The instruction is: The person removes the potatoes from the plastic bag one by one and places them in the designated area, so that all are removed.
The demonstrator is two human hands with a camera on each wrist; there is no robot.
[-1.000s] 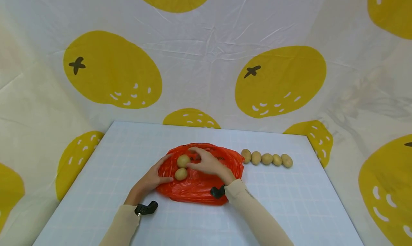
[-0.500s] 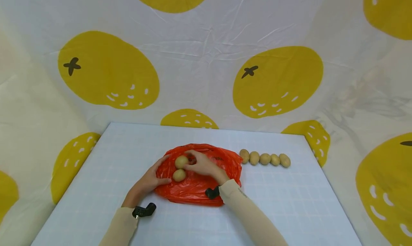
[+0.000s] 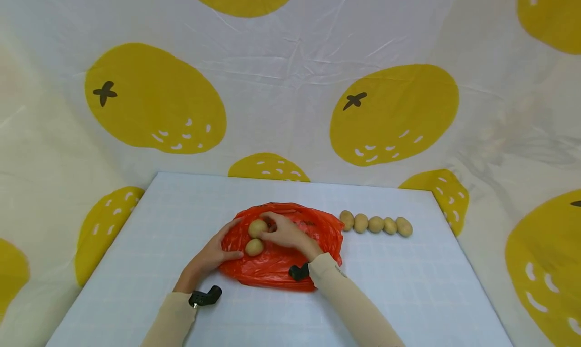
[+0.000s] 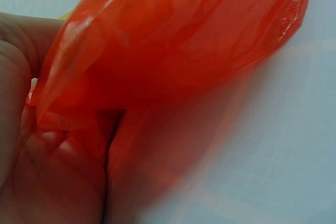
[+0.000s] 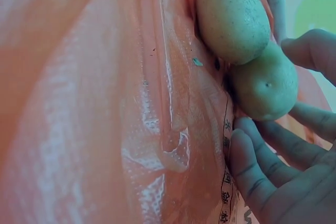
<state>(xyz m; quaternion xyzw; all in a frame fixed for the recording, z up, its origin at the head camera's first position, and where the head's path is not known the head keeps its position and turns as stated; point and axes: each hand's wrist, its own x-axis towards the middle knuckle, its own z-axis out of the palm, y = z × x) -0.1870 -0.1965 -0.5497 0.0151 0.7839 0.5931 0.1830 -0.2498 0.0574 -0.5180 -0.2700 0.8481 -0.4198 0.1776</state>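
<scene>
A crumpled red plastic bag (image 3: 283,264) lies on the table with two potatoes on it, one behind the other. My left hand (image 3: 213,252) holds the bag's left edge, thumb in front and fingers toward the back. Red film hangs over its palm (image 4: 58,174) in the left wrist view. From the right, my right hand (image 3: 287,232) reaches across the bag and grips the farther potato (image 3: 257,228) between thumb and fingers. The nearer potato (image 3: 254,247) touches it, close to my left thumb. In the right wrist view the gripped potato (image 5: 266,85) sits partly behind the other.
Several more potatoes (image 3: 375,224) form a row right of the bag, the leftmost close to its edge. A pale checked cloth (image 3: 408,286) covers the table. Behind it hangs a white curtain (image 3: 281,100) printed with yellow fruit.
My right hand has shifted slightly left and its fingers have closed in on the farther potato. The left hand and the row of potatoes stay where they were.
</scene>
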